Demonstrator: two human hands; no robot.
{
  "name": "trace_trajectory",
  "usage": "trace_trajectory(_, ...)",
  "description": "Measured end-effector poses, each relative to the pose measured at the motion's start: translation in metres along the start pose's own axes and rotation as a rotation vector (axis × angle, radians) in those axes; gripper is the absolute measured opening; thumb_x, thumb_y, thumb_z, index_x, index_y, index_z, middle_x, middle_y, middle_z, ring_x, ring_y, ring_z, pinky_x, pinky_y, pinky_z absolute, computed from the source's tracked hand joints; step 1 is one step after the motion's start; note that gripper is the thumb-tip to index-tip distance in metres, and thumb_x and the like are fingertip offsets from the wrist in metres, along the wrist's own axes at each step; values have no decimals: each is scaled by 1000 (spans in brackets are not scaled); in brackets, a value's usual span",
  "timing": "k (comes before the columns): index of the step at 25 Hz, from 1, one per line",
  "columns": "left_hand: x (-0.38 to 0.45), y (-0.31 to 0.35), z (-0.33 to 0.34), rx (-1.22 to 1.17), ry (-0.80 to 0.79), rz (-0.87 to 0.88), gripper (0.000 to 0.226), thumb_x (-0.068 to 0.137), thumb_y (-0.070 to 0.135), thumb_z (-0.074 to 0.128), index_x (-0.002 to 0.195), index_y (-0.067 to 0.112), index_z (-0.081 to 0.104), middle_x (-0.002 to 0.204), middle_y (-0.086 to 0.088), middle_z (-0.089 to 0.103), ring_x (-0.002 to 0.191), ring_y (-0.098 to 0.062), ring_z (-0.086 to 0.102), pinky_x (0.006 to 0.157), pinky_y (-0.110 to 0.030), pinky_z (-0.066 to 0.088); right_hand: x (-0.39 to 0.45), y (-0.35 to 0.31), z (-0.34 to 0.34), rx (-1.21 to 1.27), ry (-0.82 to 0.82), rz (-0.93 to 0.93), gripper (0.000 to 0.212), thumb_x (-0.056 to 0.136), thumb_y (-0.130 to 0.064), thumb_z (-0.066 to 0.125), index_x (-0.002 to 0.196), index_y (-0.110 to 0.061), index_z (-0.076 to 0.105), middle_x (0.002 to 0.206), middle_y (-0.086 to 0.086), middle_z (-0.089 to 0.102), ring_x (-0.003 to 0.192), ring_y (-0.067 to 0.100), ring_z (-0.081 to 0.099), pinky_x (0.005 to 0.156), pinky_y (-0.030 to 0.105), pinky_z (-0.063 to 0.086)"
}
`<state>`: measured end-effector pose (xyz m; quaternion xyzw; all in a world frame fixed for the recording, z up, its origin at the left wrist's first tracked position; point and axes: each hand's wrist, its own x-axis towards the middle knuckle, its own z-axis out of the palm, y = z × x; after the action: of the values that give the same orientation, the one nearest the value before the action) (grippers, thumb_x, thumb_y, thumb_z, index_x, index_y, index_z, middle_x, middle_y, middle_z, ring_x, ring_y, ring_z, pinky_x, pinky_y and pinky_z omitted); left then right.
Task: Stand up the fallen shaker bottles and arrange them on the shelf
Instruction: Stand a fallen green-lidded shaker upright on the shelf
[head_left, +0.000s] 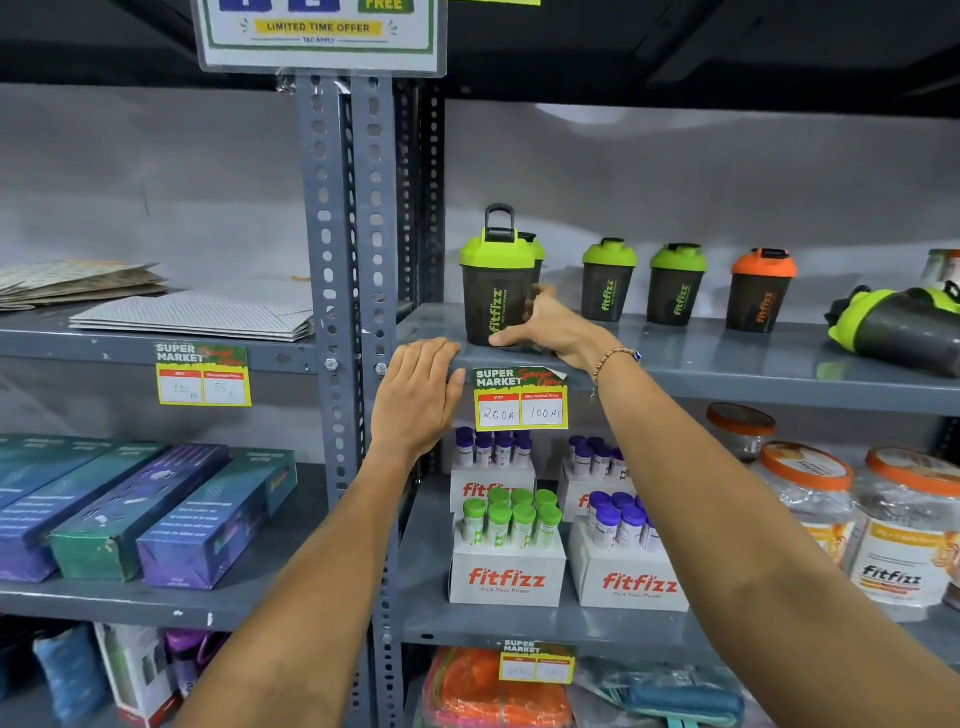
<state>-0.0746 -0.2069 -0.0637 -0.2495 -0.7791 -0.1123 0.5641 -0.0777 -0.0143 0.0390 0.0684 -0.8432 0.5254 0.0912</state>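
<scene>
Gripping the front green-lidded shaker (496, 291) upright beside the post (345, 260), your right hand (550, 327) held it; your left hand (415, 395) rested flat, grasping nothing. Farther from the post, one fallen shaker (893, 330) remained.

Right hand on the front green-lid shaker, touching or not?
Touching. The head view shows the right hand wrapped around the lower body of the front green-lid shaker, thumb pressed near its base, with no gap.

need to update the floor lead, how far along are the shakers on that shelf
Done: three shakers stand in a row, two green and one orange. In hand: the right hand holds a green-lidded shaker upright at the shelf edge; the left hand rests there. Left: a green shaker lies fallen at right.
</scene>
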Motion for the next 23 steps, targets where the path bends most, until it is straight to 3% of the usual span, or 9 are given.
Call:
trace_trajectory(5,0,0,0,-4,-13,-12,40,98,30,35,114,3,60,114,-12,64,102,-29,59,96,-36,35,1,0,6,-77,41,-34,107,67,-14,85,143,-11,10,109,-2,54,107,17,52,89,30,42)
trace_trajectory(11,-1,1,1,-19,-13,-27,39,98,29,35,114,3,59,114,-12,64,102,-29,58,97,-37,36,0,0,8,-91,29,-55,106,67,-22,86,142,-10,12,134,10,51,110,17,53,90,30,44)
trace_trajectory(18,1,21,-8,-79,-42,-148,36,98,28,35,115,7,58,117,-8,63,110,-26,56,108,-41,30,-14,-2,1,-143,20,-67,103,72,-28,82,144,-10,10,129,7,49,111,18,52,90,30,43)
trace_trajectory(21,0,42,-6,-13,-63,-215,43,98,32,33,119,5,59,123,-10,62,121,-30,53,115,-45,22,-30,5,-16,-117,92,-91,78,84,-19,71,144,-10,21,130,8,48,117,22,53,97,33,46)
trace_trajectory(23,3,70,-4,36,-106,-235,50,98,36,31,122,2,58,128,-14,60,126,-35,49,116,-47,19,-46,15,-43,-139,173,-111,53,89,-10,60,137,-11,39,126,9,54,114,22,55,90,24,47)
